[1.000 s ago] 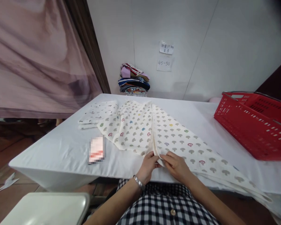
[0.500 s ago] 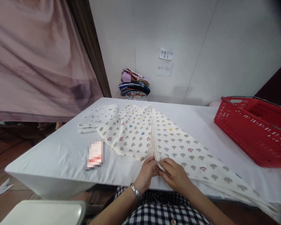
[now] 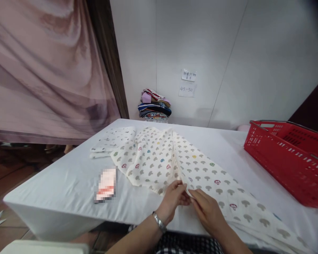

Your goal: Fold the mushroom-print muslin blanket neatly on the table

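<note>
A cream cloth printed with grey and coloured mushrooms [image 3: 159,158] lies spread over the white table [image 3: 63,183], its right part trailing off toward the near right corner. At the near edge my left hand [image 3: 173,199], with a metal watch on the wrist, pinches a fold of the cloth. My right hand [image 3: 208,211] pinches the same edge right beside it, the fingertips of both hands almost touching. A smaller folded white cloth with small prints [image 3: 110,139] lies at the far left of the mushroom cloth.
A red plastic basket [image 3: 286,155] stands at the table's right side. A small pink-and-white packet [image 3: 106,184] lies left of my hands. A stack of folded clothes [image 3: 155,106] sits by the wall under two paper notes [image 3: 188,83]. A pink curtain [image 3: 42,63] hangs on the left.
The camera has tipped upward, so the table and my hands sit lower in view. My hands stay together on the cloth's near edge, pinching it slightly further right.
</note>
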Demonstrator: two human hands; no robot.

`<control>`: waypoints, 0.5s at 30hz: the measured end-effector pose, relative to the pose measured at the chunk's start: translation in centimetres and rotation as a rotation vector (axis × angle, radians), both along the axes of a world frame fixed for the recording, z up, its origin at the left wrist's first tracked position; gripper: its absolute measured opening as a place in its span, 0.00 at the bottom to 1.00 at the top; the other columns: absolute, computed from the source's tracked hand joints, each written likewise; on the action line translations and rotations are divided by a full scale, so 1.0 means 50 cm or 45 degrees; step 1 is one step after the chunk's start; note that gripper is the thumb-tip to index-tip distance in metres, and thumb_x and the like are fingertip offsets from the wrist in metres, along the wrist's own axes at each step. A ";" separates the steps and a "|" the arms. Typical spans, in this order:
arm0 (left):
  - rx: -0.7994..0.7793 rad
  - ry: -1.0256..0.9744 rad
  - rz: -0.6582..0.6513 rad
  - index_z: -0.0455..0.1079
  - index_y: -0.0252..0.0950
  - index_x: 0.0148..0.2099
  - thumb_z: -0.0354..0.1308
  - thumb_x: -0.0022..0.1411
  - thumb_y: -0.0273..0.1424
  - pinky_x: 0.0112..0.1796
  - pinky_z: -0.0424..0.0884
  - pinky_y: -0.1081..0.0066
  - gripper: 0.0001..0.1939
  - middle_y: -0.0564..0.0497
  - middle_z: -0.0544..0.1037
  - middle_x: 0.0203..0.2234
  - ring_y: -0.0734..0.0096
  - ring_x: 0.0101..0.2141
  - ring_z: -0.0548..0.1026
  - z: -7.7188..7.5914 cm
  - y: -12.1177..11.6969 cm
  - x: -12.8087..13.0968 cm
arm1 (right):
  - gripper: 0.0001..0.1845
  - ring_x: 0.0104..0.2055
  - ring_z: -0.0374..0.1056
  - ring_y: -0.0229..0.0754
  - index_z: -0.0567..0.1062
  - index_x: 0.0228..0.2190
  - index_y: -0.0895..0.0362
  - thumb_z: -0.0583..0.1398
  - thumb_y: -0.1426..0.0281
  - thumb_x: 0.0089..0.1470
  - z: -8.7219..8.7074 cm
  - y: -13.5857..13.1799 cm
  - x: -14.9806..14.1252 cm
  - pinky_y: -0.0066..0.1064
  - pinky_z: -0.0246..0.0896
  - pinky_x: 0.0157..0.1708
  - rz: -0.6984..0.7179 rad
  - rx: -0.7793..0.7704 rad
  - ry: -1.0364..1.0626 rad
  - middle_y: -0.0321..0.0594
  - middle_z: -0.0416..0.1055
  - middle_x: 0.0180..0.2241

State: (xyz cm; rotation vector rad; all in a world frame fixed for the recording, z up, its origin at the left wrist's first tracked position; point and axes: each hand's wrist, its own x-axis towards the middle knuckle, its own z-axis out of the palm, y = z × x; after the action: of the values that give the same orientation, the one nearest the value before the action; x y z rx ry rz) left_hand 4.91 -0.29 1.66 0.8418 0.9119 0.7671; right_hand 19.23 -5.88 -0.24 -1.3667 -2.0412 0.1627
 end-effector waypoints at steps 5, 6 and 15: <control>0.251 0.173 -0.021 0.69 0.34 0.35 0.57 0.53 0.42 0.27 0.68 0.71 0.15 0.48 0.75 0.27 0.71 0.26 0.73 0.018 0.052 0.030 | 0.11 0.36 0.68 0.41 0.71 0.39 0.54 0.50 0.69 0.60 0.058 -0.008 0.058 0.29 0.65 0.34 -0.133 0.018 0.263 0.41 0.71 0.33; 0.317 0.233 0.002 0.70 0.35 0.36 0.57 0.53 0.41 0.27 0.68 0.71 0.14 0.48 0.75 0.29 0.71 0.26 0.73 0.018 0.067 0.038 | 0.11 0.36 0.68 0.41 0.72 0.39 0.54 0.51 0.68 0.59 0.070 -0.011 0.071 0.28 0.65 0.34 -0.175 0.039 0.294 0.41 0.71 0.34; 1.130 0.544 0.118 0.66 0.42 0.53 0.50 0.56 0.26 0.45 0.67 0.67 0.22 0.48 0.63 0.56 0.73 0.35 0.71 -0.010 0.206 0.095 | 0.13 0.34 0.70 0.42 0.76 0.37 0.53 0.58 0.61 0.52 0.156 -0.079 0.191 0.24 0.67 0.30 -0.480 0.117 0.523 0.40 0.74 0.35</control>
State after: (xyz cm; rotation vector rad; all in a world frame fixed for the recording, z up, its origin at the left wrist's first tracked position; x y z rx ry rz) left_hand 9.64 10.00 1.18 1.8013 0.9842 1.1177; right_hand 28.76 -9.84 7.54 -1.4911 -1.4155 0.1646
